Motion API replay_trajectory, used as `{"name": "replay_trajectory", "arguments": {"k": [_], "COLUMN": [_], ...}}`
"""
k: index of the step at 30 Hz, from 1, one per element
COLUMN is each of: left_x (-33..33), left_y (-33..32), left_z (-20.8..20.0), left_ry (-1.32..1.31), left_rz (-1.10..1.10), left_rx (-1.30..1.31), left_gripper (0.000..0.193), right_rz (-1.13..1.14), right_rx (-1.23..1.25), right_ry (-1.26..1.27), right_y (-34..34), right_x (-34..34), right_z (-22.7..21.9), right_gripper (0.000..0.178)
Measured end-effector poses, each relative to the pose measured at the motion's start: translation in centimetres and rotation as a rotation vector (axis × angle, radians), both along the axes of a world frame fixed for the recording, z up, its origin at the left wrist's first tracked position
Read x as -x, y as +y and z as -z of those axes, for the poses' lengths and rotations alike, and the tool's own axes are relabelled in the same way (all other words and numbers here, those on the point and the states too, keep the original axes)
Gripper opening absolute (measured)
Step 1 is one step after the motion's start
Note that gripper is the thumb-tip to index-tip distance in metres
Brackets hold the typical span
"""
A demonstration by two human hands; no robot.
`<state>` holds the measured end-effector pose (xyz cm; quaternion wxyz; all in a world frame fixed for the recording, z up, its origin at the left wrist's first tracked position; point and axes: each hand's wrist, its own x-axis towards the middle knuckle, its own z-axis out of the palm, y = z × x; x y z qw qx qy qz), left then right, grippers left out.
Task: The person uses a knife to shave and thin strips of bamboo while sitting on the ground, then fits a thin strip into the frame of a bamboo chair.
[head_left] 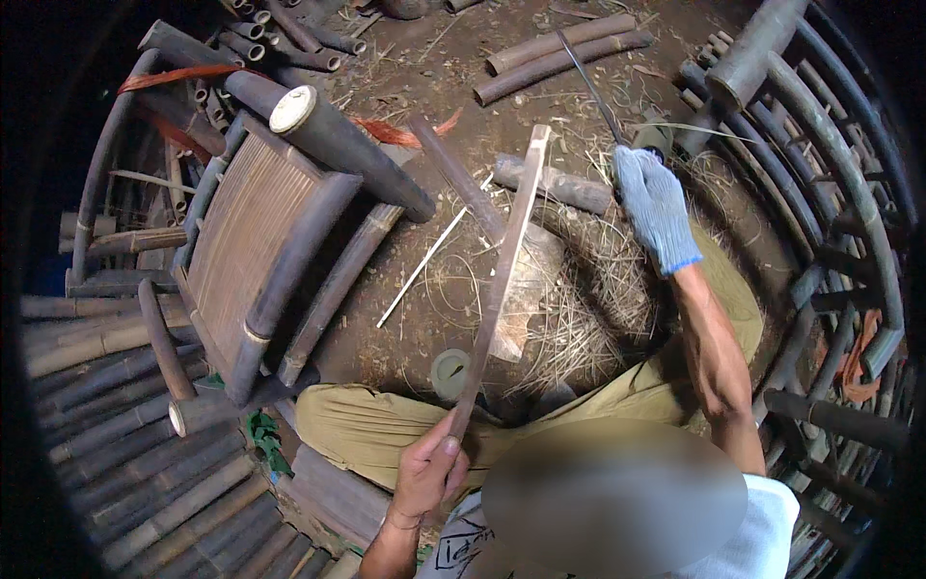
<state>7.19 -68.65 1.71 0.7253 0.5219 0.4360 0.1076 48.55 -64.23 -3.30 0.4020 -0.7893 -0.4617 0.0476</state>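
My bare left hand (429, 468) is closed round the lower end of a long split bamboo strip (508, 241), which slants up and away over the ground in front of me. The strip's far end is pale and freshly cut. On the right, my right hand (651, 203) wears a grey-blue knit glove. It grips a long, thin-bladed knife (590, 85) whose blade points away and to the left, apart from the strip. Behind the strip lies a short bamboo log (555, 183), beside a pale wooden block (531, 289) partly covered by the strip.
Thin bamboo shavings (598, 309) pile up between my legs. To the left stands a dark bamboo chair (256, 222) with a slatted panel. Another bamboo frame (849, 174) rises at the right. Two bamboo lengths (569, 63) lie farther off. Bamboo poles (145, 454) line the lower left.
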Motion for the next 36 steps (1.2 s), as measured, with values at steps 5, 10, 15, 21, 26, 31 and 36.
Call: {"name": "replay_trajectory", "arguments": {"k": [5, 10, 15, 21, 26, 31, 36], "left_x": [-3.5, -7.9, -8.3, -5.9, -1.2, 4.2, -4.6], "left_y": [2.1, 5.9, 5.1, 2.9, 0.5, -1.7, 2.6], "left_z": [0.8, 1.4, 0.7, 0.6, 0.3, 1.3, 1.4], "left_ry": [-0.183, -0.442, -0.387, -0.356, -0.214, -0.500, -0.163], "left_rz": [-0.252, -0.281, -0.240, -0.163, -0.083, -0.124, -0.171], "left_rx": [0.243, 0.415, 0.464, 0.499, 0.533, 0.640, 0.129], "left_gripper": [0.047, 0.047, 0.046, 0.050, 0.053, 0.058, 0.040], "right_rz": [-0.219, -0.563, -0.463, -0.287, -0.121, 0.097, -0.221], "right_rx": [-0.015, 0.171, 0.138, 0.024, 0.141, 0.136, 0.081], "right_ry": [0.061, 0.011, -0.043, -0.159, -0.123, 0.014, 0.046], "right_y": [-2.6, -4.5, -4.0, -3.8, -3.2, -3.2, -4.5], "right_x": [7.6, 13.2, 11.8, 8.7, 3.8, -3.8, 6.8], "right_z": [-1.4, -2.6, -2.1, -0.2, 0.5, 0.9, -1.2], "right_gripper": [0.034, 0.040, 0.042, 0.044, 0.042, 0.037, 0.035]}}
